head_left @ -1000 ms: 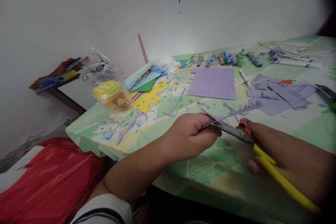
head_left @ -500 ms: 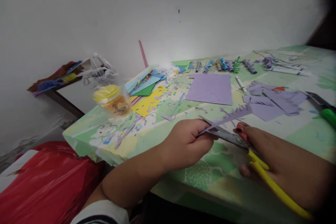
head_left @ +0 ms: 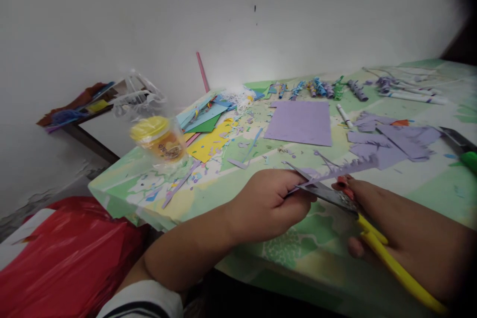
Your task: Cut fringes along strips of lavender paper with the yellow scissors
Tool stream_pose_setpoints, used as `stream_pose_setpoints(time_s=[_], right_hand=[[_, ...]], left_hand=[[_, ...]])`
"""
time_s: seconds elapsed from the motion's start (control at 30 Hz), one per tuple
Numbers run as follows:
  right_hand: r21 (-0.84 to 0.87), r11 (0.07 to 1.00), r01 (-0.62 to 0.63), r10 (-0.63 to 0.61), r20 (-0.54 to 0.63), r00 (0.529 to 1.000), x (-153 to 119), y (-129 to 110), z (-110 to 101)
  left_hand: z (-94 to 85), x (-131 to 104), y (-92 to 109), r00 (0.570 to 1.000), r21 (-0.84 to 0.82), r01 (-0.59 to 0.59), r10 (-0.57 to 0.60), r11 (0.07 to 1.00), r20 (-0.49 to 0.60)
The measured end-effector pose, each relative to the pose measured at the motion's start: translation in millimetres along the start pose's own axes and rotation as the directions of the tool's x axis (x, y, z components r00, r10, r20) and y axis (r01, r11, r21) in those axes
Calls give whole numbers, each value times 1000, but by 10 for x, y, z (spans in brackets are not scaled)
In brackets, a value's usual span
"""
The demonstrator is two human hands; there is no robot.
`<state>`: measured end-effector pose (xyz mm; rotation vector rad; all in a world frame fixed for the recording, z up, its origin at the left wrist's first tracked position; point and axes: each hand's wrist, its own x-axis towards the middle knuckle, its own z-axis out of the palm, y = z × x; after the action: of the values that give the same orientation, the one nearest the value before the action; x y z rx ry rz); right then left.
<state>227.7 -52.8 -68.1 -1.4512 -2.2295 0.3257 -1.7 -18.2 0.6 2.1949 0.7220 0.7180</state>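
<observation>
My left hand [head_left: 274,203] pinches the near end of a fringed purple paper strip [head_left: 346,169], which stretches off to the right above the table. In my right hand [head_left: 387,213] are scissors [head_left: 395,263] with yellow handles; their blades are parted around the strip close to my left fingers. Some of the right fingers are hidden behind the handles. Beyond the hands a purple paper sheet [head_left: 300,123] lies flat. Fringed purple paper pieces [head_left: 404,141] overlap to the right of it.
Rolled paper tubes [head_left: 318,87] line the back by the wall. At left stand a yellow-lidded tub [head_left: 158,139] and stacked coloured paper [head_left: 208,144]. A green-handled cutter [head_left: 460,146] lies at the right edge, near white markers [head_left: 413,97]. A red bag [head_left: 82,253] is below the table's left side.
Both hands, with the strip and scissors, have shifted slightly to the right. The strip's far end now reaches further right. The scissor blades remain parted around it.
</observation>
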Motion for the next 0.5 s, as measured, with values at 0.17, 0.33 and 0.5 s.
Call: stream_pose_setpoints(time_s=[0.17,0.33,0.5], right_hand=[[-33,999,10,-7,84,996,-21,41,15],[-52,999,-11,15,76,997,-38,2,2],[-38,999,-10,12,42,999,-37,-38,4]], left_hand=[[9,-10,0,1000,-20,26,-26,999,-4],[23,-19,-2,1000,-32,10,-11,999,-28],[23,-13,6,999,-2,-45,45,999,-27]])
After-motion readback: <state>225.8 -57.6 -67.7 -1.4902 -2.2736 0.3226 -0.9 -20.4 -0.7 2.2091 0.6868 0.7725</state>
